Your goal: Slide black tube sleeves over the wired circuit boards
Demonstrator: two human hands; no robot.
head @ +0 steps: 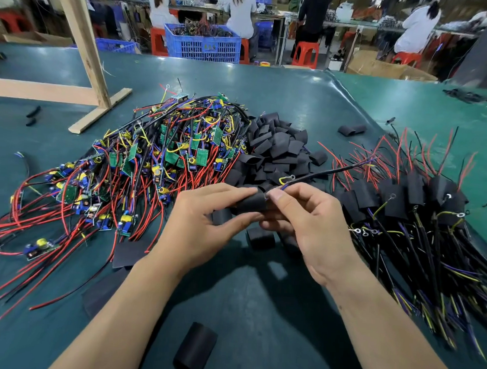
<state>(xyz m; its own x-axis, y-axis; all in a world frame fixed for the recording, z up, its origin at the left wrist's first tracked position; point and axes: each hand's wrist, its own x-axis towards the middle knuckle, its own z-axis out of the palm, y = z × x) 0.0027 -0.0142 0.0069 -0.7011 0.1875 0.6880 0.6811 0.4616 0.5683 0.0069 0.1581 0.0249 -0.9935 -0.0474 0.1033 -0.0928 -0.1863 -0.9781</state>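
Observation:
Both hands meet above the middle of the green table (259,298). My left hand (203,221) grips a black tube sleeve (251,204) from the left. My right hand (308,224) pinches its right end, where a black cable (330,172) with yellow and purple leads runs out up to the right. Whatever is inside the sleeve is hidden. A big heap of bare wired circuit boards (142,162) lies to the left. Behind my hands sits a pile of loose black sleeves (278,149). Sleeved boards (411,198) with their wires lie to the right.
One loose sleeve (195,348) lies near the front edge, another (260,237) just under my hands. A wooden frame (81,71) stands at the back left. Beyond the table are a blue crate (201,45), red stools and several seated people.

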